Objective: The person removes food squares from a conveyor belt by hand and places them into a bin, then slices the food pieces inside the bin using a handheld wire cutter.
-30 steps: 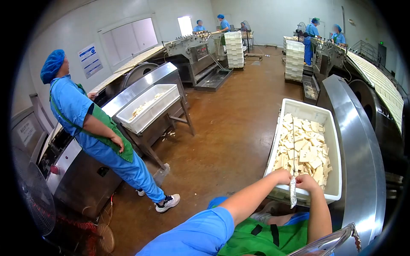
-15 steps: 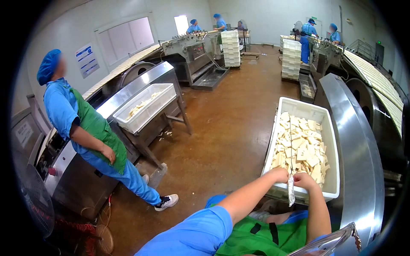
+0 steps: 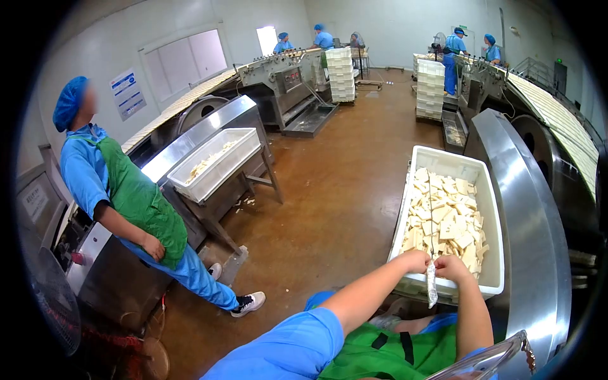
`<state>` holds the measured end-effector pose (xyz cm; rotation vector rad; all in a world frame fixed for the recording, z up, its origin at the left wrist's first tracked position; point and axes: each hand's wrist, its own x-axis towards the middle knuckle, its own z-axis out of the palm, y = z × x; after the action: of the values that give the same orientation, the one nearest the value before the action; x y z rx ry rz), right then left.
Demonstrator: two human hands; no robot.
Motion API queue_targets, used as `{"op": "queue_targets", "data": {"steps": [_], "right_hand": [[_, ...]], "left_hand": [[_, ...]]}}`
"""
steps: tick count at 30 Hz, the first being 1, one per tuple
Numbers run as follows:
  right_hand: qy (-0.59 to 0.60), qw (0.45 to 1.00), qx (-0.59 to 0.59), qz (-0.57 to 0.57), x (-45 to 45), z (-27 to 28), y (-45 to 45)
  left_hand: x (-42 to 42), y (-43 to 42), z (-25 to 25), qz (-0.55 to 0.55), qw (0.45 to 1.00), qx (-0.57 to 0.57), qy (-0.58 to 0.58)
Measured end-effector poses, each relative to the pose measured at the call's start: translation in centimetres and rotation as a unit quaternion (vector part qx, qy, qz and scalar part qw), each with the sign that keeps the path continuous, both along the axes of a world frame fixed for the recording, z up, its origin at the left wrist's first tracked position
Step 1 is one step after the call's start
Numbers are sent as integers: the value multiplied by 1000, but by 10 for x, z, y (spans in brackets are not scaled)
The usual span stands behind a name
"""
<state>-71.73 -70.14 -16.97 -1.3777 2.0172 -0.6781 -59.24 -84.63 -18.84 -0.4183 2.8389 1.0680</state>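
Currently, from my remote seat, I have the left hand [image 3: 415, 261] and the right hand [image 3: 451, 269] close together above the near end of a white bin [image 3: 496, 253]. The fingers of both are curled closed, gripping a thin tool [image 3: 431, 235] between them, near the top of its silvery wrapped handle [image 3: 432, 286]. Its dark, narrow shaft points away from me over the broken pale pieces [image 3: 446, 218] heaped in the bin; I cannot tell whether it touches them. The handle hangs over the near rim, pointing back toward the green apron [image 3: 396, 349] on my side.

Just to the right of the bin, I see a curved metal housing [image 3: 529, 221], with pale sheets on a conveyor [image 3: 560, 130] beyond it. Across the brown floor [image 3: 329, 209], a co-worker [image 3: 136, 196] in blue stands by another white bin [image 3: 214, 163], which sits on a metal stand and holds fewer pieces. That person's visible arm hangs down. Farther off, I make out two stacks of white crates [image 3: 341, 76] [image 3: 430, 88] and more people in blue beside the machines [image 3: 288, 88].
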Motion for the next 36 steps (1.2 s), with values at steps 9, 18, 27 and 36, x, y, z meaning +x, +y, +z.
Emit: {"op": "queue_targets", "data": {"steps": [9,18,27,36], "right_hand": [[-88,996,-28,6,-9,-15,-2],[-36,999,-25,-1,-6,-12,-1],[0,1000,1,-5,-1,-2,-1],[-48,999,-9,12,-4,-11,-1]], "left_hand": [[0,0,1,-24,1000,-19,8],[-1,-1,0,-10,1000,3,-9],[1,0,5,-18,1000,-24,2],[3,3,8,-1,1000,-10,-7]]}}
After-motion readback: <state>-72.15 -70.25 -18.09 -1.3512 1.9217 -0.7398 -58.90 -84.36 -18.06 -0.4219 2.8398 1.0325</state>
